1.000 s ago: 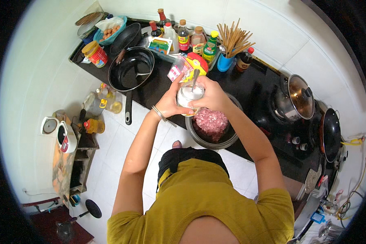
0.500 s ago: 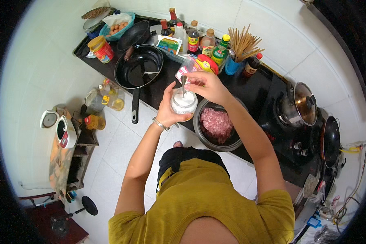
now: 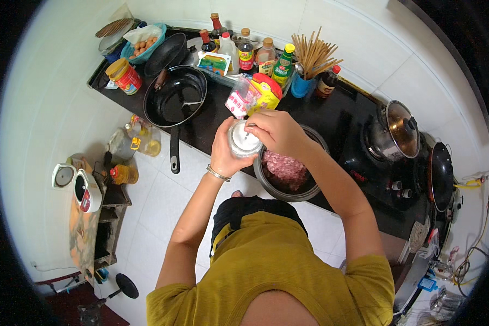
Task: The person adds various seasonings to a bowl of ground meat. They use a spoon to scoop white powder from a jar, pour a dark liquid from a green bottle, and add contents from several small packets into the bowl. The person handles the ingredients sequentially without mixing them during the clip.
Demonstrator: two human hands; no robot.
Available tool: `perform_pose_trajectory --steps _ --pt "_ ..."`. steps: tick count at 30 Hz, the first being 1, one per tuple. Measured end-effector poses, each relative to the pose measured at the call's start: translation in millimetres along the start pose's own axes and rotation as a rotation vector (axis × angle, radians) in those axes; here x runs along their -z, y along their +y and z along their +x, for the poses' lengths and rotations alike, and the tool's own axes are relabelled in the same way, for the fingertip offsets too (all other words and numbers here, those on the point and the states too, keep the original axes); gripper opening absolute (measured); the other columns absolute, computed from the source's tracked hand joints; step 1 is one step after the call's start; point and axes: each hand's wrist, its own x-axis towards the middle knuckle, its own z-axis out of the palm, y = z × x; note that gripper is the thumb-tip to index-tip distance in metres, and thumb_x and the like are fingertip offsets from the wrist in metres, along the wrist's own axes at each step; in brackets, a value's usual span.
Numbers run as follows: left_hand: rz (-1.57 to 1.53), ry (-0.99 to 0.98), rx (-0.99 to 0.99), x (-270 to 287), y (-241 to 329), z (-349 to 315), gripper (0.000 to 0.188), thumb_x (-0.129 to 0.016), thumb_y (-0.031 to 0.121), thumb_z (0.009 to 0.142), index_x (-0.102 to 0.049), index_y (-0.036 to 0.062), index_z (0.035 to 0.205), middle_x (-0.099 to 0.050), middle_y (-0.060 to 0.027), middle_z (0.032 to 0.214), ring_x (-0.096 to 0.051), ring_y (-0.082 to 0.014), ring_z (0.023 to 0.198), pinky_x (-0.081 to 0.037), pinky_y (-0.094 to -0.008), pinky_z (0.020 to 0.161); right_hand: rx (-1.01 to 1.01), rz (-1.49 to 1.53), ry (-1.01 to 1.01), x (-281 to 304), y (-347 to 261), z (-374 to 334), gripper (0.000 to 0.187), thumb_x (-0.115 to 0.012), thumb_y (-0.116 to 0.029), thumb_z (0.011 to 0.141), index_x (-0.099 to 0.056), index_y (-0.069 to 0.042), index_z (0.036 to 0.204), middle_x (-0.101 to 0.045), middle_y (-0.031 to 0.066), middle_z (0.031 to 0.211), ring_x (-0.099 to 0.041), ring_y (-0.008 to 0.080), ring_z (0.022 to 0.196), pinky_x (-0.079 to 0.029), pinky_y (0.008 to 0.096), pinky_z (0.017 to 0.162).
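White powder [image 3: 239, 142] lies in a round glass jar [image 3: 243, 154], left hand [image 3: 224, 151] gripping it, right hand [image 3: 280, 132] pinching a metal spoon [image 3: 248, 133].

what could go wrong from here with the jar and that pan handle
The glass jar is held only by the left hand, so a slip might drop it. The right hand grips the spoon in the white contents beside the bowl of minced meat; a jolt could spill some in. The pan handle juts past the counter's front edge, so a passing arm might knock it.
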Motion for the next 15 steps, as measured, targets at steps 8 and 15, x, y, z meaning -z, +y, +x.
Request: perform_pose_trajectory --steps 8,15 --pt "-0.128 0.005 0.002 -8 1 2 0.099 -0.084 0.025 0.049 -0.031 0.0004 0.129 -0.049 -0.0187 0.119 -0.051 -0.0329 0.11 -0.042 -0.0378 0.093 0.178 -0.089 0.172 28 -18 -13 0.007 -0.061 -0.006 0.077 -0.059 -0.002 0.082 -0.06 0.0109 0.078 -0.057 0.0283 0.068 -0.047 0.0337 0.062" --pt "-0.124 -0.002 -0.015 -11 3 2 0.099 -0.085 0.024 0.05 -0.03 0.0003 0.129 -0.049 -0.0186 0.119 -0.052 -0.0305 0.11 -0.041 -0.0368 0.094 0.141 -0.096 0.211 22 -11 -25 0.009 -0.059 -0.012 0.082 -0.057 -0.003 0.083 -0.06 0.0128 0.08 -0.059 0.0303 0.072 -0.048 0.0369 0.062"
